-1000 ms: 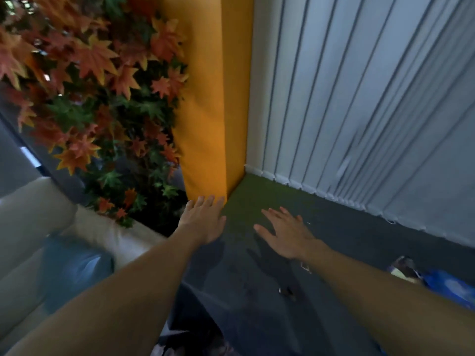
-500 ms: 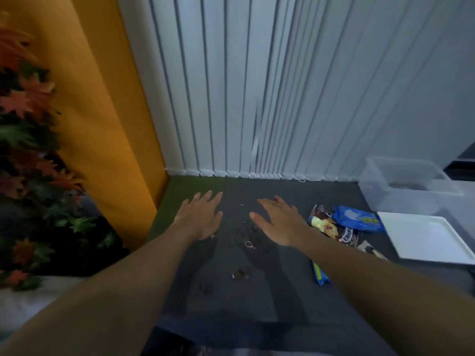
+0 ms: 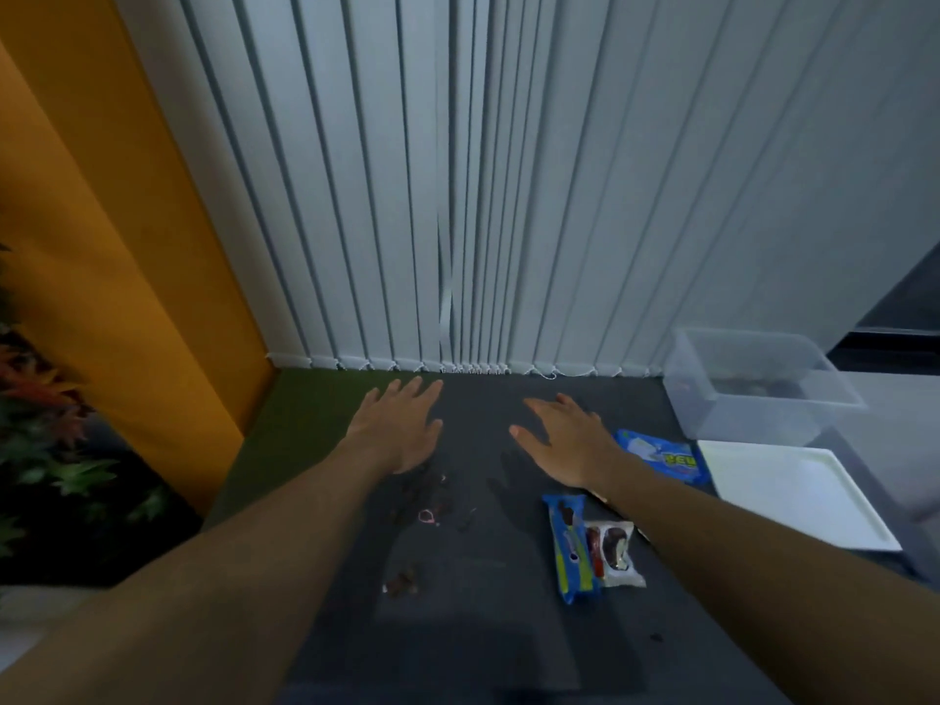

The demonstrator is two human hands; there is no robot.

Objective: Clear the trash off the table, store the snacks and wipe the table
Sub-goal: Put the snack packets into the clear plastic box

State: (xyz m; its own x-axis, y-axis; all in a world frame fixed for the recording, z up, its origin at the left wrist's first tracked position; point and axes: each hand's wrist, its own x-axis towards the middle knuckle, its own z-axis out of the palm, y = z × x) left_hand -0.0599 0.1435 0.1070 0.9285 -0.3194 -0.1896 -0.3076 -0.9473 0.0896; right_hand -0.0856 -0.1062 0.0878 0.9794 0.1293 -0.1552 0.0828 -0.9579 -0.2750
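Head view: we note the left hand (image 3: 399, 429) and right hand (image 3: 564, 440) flat-fingered and empty over the table (image 3: 483, 628). Snack packets (image 3: 572, 549) lie near right, short of the clear bin (image 3: 753, 389). The crumbs (image 3: 422, 501) sit centre-left. Risk: careless sweeping could scatter crumbs among the snacks.

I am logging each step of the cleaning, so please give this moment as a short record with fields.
left hand: grip open, fingers straight, holds nothing, over the table
right hand: grip open, holds nothing
snacks: blue packet beside the right wrist; long blue packet touching white packet, near the right forearm
trash: dark crumbs scattered on the table near the left forearm
containers: clear box at far right; white tray in front of it
cloth: none in view
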